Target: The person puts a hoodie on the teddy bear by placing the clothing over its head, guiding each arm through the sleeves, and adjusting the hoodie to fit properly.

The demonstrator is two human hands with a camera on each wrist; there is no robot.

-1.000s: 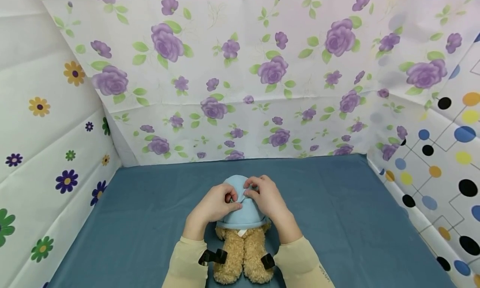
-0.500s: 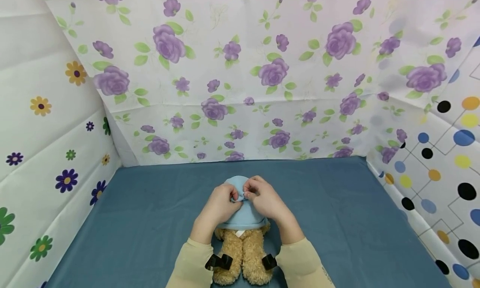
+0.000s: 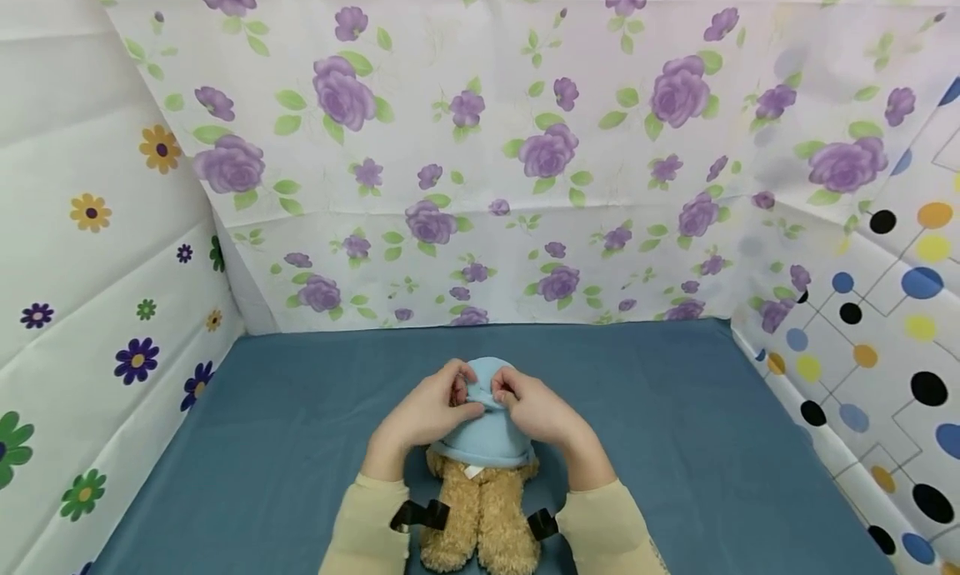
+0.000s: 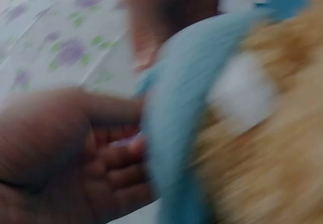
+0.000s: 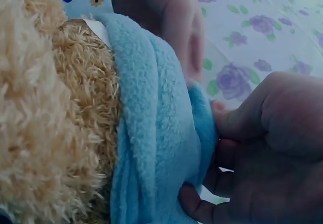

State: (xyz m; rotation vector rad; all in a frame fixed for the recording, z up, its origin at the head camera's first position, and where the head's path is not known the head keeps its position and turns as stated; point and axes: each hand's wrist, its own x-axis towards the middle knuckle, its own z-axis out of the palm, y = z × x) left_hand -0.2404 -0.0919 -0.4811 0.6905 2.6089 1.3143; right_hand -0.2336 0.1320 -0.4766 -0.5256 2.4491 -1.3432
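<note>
A tan plush toy [image 3: 459, 508] lies with its two curly legs toward me and a light blue fleece garment [image 3: 486, 443] over its upper body. At the hem a small white tag [image 3: 473, 472] sticks out. My left hand [image 3: 427, 404] pinches the fleece on the left side, thumb below and fingers above. On the other side my right hand [image 3: 543, 407] pinches a raised fold of the same fleece. The right wrist view shows thumb and fingertips of the right hand [image 5: 267, 138] at the blue cloth [image 5: 161, 113]. The left wrist view is blurred.
The toy lies on a dark blue cloth [image 3: 300, 442] covering the table. White sheets enclose it: purple roses on the back sheet [image 3: 495, 142], flowers on the left sheet [image 3: 75, 292], coloured dots on the right sheet [image 3: 892, 367]. Black straps [image 3: 420, 515] sit at my cuffs.
The right hand's fingers, spread higher on the fleece before, have drawn down and together at the fold. The left hand moved in close to the right, then slightly back left.
</note>
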